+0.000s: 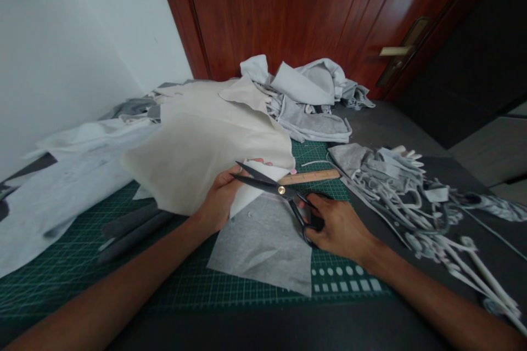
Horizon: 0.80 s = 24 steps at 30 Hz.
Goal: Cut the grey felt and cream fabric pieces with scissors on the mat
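My right hand [340, 226] grips the handles of black scissors [281, 190], whose blades stand apart and point left. Closed on the near edge of a large cream fabric piece [206, 137] is my left hand [220, 197]. The blade tips lie close to its fingers, and part of the fabric is folded over there. Below the scissors a grey piece of cloth [267, 252] lies flat on the green cutting mat [185, 285]. A wooden ruler [310, 176] rests on the mat just beyond the scissors.
Strips and scraps of grey fabric [395, 186] are heaped on the right. More folded cloth [317, 88] piles up by the brown door [280, 11]. On the left are a pale grey cloth [78, 186] and dark grey rolled fabric [132, 230], beside a white wall.
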Each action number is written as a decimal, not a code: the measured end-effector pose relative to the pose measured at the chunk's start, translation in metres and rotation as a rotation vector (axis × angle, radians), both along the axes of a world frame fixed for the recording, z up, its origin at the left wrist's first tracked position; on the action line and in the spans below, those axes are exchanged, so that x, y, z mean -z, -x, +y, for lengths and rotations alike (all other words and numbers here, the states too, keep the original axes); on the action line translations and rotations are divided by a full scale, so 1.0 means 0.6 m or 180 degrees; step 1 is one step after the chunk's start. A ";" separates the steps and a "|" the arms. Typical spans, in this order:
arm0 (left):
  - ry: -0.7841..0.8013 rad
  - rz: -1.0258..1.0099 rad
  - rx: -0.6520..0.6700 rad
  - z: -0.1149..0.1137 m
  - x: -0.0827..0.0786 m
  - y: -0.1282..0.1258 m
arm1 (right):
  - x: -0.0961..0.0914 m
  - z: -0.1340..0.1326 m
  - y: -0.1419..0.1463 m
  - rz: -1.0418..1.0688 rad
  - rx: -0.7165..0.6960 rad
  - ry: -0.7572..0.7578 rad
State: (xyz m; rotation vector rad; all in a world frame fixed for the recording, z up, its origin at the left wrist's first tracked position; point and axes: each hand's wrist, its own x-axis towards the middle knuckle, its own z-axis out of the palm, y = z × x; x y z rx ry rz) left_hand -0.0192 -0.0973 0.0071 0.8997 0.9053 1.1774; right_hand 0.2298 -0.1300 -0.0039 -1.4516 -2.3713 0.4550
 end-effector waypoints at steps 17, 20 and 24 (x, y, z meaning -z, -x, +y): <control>-0.0305 0.0054 -0.0476 0.004 0.005 0.006 | 0.004 0.003 -0.006 0.0009 0.0060 -0.0071; -0.0328 0.0065 -0.0506 0.003 0.002 0.004 | 0.005 0.003 -0.005 0.0003 0.0102 -0.0109; -0.0383 0.0102 -0.0533 0.003 -0.002 0.003 | 0.006 0.003 -0.004 0.0009 0.0128 -0.0151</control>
